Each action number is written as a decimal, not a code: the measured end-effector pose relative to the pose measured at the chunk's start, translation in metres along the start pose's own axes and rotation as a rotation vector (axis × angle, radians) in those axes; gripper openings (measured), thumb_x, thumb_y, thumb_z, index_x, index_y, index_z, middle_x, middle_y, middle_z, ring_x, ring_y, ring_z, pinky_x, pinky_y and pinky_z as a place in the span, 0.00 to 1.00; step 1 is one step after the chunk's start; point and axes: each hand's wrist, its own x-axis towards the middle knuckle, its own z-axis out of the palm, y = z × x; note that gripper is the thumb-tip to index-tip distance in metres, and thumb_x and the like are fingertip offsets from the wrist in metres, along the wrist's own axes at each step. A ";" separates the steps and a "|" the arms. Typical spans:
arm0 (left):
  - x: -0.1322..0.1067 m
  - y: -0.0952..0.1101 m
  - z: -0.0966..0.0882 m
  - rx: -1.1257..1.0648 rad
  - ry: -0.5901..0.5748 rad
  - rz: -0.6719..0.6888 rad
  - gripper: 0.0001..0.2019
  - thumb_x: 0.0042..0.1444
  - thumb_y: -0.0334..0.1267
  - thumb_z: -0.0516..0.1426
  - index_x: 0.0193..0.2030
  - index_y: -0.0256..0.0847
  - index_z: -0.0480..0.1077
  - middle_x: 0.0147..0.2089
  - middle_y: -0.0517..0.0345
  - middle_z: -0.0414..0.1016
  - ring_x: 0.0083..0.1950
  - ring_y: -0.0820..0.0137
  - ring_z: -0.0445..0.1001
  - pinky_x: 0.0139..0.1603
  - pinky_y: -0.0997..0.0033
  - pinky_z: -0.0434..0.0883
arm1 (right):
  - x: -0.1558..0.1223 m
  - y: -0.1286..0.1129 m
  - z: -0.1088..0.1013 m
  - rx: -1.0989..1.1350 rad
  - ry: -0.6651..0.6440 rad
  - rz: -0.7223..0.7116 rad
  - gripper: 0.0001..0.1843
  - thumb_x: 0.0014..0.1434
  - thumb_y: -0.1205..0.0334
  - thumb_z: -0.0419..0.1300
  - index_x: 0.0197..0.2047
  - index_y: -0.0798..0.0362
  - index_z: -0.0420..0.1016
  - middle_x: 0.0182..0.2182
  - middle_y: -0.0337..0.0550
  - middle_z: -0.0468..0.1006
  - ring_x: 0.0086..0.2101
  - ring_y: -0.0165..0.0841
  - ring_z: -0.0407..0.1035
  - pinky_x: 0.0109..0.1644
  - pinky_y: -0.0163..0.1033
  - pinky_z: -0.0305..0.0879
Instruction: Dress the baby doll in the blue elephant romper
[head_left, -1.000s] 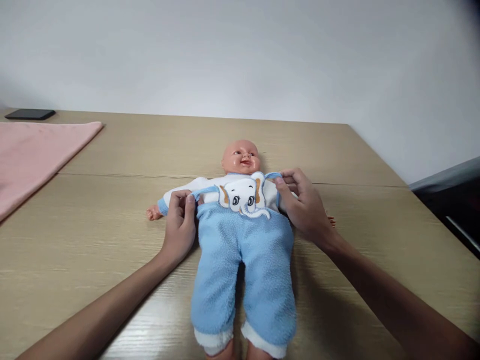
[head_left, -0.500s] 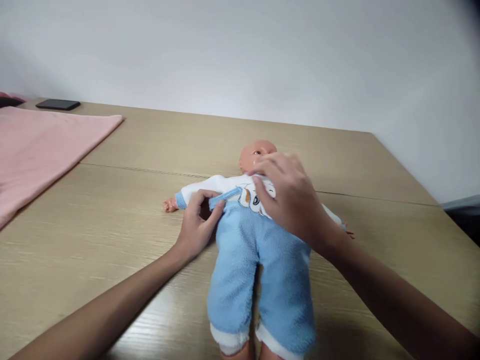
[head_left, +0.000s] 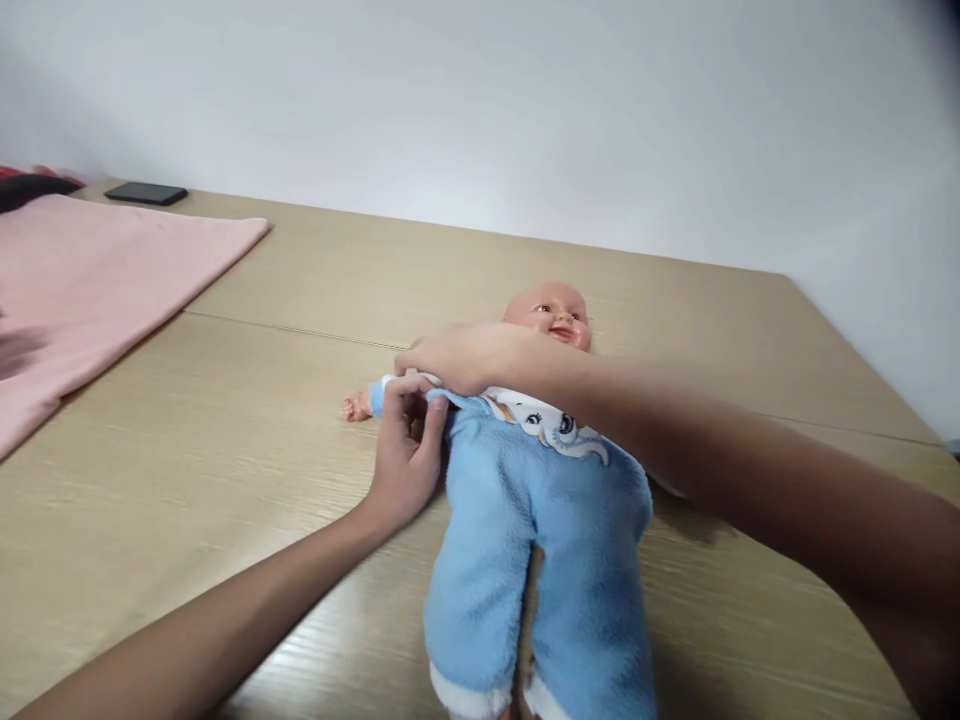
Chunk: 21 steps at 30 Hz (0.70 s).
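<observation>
A baby doll (head_left: 547, 310) lies on its back, its head away from me, in a white top and fluffy blue pants (head_left: 495, 530). A cartoon face shows on the front of its clothes. My left hand (head_left: 409, 450) is closed at the doll's waist on the left, thumb and fingers pinching the blue waistband. My right hand (head_left: 465, 355) reaches across the doll's chest to the sleeve on the same side. Its fingers are blurred and partly hidden, so their grip does not show. The right forearm covers much of the doll's chest and its other arm.
A pink cloth (head_left: 127, 270) lies flat on the wooden table (head_left: 300, 270) at the left. Behind it are a black phone (head_left: 146, 192) and a dark and red item (head_left: 37, 185) at the picture's edge. A white wall (head_left: 480, 110) stands behind the table.
My right hand has moved left from above the doll's chest to the sleeve near my left hand, uncovering the doll's face. The left hand keeps its hold on the waistband.
</observation>
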 end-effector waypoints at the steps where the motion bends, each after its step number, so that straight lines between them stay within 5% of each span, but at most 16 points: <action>1: 0.000 0.001 0.001 0.004 0.003 0.012 0.12 0.78 0.53 0.60 0.55 0.50 0.70 0.46 0.60 0.71 0.44 0.67 0.70 0.48 0.65 0.69 | 0.001 -0.001 0.002 -0.059 -0.056 -0.016 0.12 0.58 0.75 0.72 0.40 0.48 0.86 0.35 0.37 0.87 0.29 0.33 0.72 0.33 0.40 0.57; 4: -0.001 0.004 0.002 0.001 -0.003 0.068 0.11 0.78 0.51 0.60 0.54 0.48 0.71 0.48 0.57 0.76 0.46 0.66 0.74 0.51 0.64 0.71 | -0.002 -0.003 0.001 -0.198 -0.103 -0.048 0.07 0.63 0.72 0.68 0.41 0.49 0.83 0.40 0.45 0.87 0.33 0.37 0.73 0.35 0.43 0.56; 12: -0.006 0.005 -0.005 -0.018 -0.121 0.423 0.02 0.78 0.38 0.60 0.54 0.49 0.73 0.44 0.53 0.82 0.45 0.62 0.80 0.49 0.55 0.75 | -0.047 0.016 -0.006 0.077 0.232 -0.093 0.20 0.64 0.69 0.59 0.58 0.50 0.76 0.49 0.46 0.83 0.42 0.40 0.75 0.45 0.41 0.62; 16: -0.010 -0.001 -0.007 -0.012 -0.107 0.469 0.07 0.78 0.36 0.60 0.57 0.51 0.71 0.49 0.51 0.83 0.51 0.59 0.81 0.55 0.49 0.76 | -0.064 0.033 0.004 0.234 0.383 -0.063 0.24 0.57 0.71 0.59 0.57 0.48 0.77 0.50 0.45 0.83 0.48 0.44 0.77 0.52 0.44 0.68; 21: -0.010 0.002 -0.003 -0.099 -0.007 0.420 0.05 0.79 0.39 0.59 0.57 0.51 0.72 0.49 0.54 0.81 0.50 0.63 0.80 0.53 0.59 0.76 | -0.073 0.039 0.015 0.350 0.418 -0.125 0.20 0.60 0.73 0.59 0.53 0.46 0.79 0.52 0.47 0.83 0.52 0.46 0.77 0.61 0.51 0.70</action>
